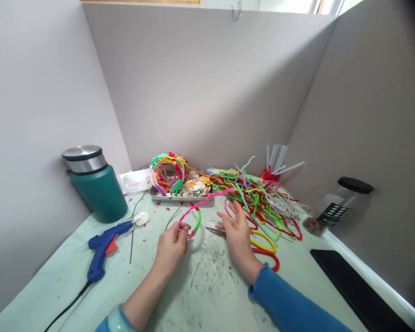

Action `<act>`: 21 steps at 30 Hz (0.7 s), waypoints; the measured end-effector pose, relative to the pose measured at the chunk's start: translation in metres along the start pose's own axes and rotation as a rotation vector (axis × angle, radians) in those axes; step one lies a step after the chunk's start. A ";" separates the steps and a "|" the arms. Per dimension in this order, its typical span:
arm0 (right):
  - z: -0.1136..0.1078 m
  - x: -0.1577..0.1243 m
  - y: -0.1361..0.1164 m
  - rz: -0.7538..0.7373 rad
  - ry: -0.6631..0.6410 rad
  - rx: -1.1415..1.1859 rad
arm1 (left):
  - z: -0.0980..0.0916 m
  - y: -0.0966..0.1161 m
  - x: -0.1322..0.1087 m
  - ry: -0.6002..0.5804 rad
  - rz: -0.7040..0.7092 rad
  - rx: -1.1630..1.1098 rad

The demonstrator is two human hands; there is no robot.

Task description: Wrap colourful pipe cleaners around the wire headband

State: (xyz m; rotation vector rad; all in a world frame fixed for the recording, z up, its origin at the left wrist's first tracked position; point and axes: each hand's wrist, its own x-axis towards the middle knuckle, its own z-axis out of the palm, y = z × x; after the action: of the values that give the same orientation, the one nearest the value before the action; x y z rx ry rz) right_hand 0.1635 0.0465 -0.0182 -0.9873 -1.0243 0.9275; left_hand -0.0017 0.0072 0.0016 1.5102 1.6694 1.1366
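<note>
**Blue sleeves (290, 297) nearest, a pink fuzzy stem (207, 200) in the left hand (171, 244)**

Both sleeves come in from the lower edge, over a pale green table (207, 304). The left hand pinches the pink stem between the thumb and the fingers, which are pressed together. This stem bends in a loose curve with a green part (198, 221), and its free end rises in front of a many-coloured pile of stems (252, 198). The right hand (238, 230) has its fingers loosely spread, near the stem but apart from it. Scissor blades (216, 231) show beside its thumb; one cannot tell whether the palm holds them.

A metal tray (183, 199) contains small mixed pieces, and wound colourful rings (168, 174) stand in it. Behind the pile, a red holder (269, 176) carries white sticks (279, 157). At right, a clear jar (327, 200) with black lid has brown contents at its bottom. The green bottle (102, 193) is closed, so its inside is hidden.
</note>
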 end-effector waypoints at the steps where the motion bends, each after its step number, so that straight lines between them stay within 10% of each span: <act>1: 0.002 -0.001 -0.002 0.052 -0.035 0.008 | 0.000 -0.001 0.001 0.002 -0.001 0.006; 9: 0.016 -0.028 -0.011 0.439 -0.524 0.119 | 0.002 -0.006 0.001 0.000 0.069 0.073; 21: 0.017 -0.027 -0.013 0.536 -0.433 0.234 | 0.000 0.004 -0.007 0.132 0.156 0.060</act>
State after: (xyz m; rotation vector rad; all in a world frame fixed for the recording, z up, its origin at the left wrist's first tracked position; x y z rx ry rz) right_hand 0.1428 0.0206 -0.0087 -0.8950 -0.9872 1.7212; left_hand 0.0010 0.0006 0.0048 1.6590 1.7096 1.3046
